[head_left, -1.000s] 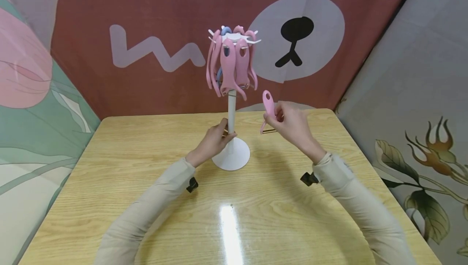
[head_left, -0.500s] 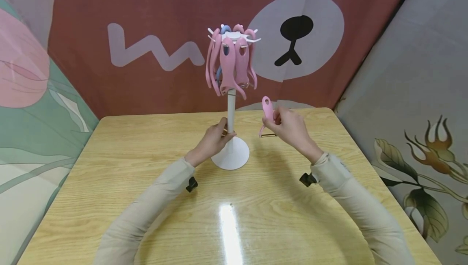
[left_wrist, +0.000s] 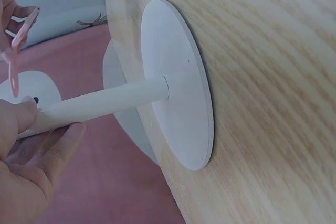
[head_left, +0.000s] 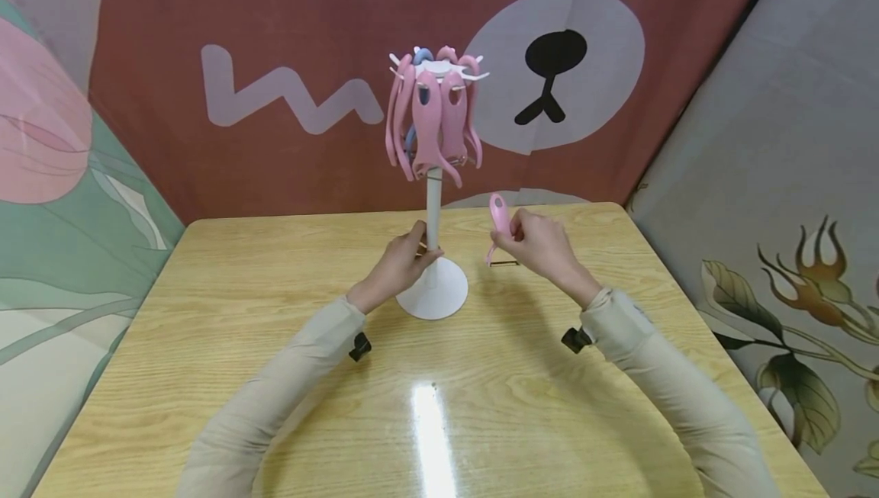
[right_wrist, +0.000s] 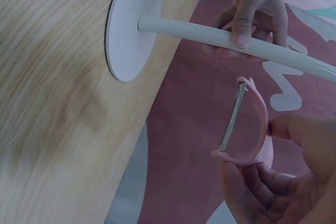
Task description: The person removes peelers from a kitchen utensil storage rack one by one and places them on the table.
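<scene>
Head cam: my right grip (head_left: 545,245) sank a bit since last frame, pink peeler (head_left: 502,220) too, right of the stand (head_left: 434,204); left grip (head_left: 393,266) hasn't budged. Left wrist: it's holding the pole (left_wrist: 107,102). Right wrist: peeler pinched, off the worktop (right_wrist: 44,24).

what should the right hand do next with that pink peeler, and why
Probably lower the pink peeler onto the table: the right hand has been bringing it down, away from the hanging peelers, while the left hand grips the white pole.
</scene>
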Demonstrator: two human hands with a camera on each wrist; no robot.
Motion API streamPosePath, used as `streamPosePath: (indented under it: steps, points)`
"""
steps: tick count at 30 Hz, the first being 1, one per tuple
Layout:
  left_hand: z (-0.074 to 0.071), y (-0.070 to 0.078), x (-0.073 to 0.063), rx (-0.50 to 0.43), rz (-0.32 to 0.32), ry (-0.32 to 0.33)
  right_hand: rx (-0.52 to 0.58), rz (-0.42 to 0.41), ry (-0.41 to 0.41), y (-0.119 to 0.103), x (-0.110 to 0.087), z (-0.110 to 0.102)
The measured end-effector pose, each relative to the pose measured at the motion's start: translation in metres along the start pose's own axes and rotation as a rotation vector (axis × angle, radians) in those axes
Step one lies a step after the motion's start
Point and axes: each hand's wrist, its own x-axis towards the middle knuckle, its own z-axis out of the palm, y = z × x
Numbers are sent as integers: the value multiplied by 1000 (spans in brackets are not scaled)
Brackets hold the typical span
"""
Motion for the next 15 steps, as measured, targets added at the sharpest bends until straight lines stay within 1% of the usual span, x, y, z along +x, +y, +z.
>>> streamPosePath:
  steps: [7, 11, 15]
  points:
    - [0, -1, -1, 5, 8, 3, -13, 5, -47, 3, 0, 9]
    - [-1, 0, 0, 0, 12, 0, -8, 32, -79, 4, -1, 13]
    - [-1, 1, 0, -1, 8, -7, -18, 53, -95, 6, -2, 17]
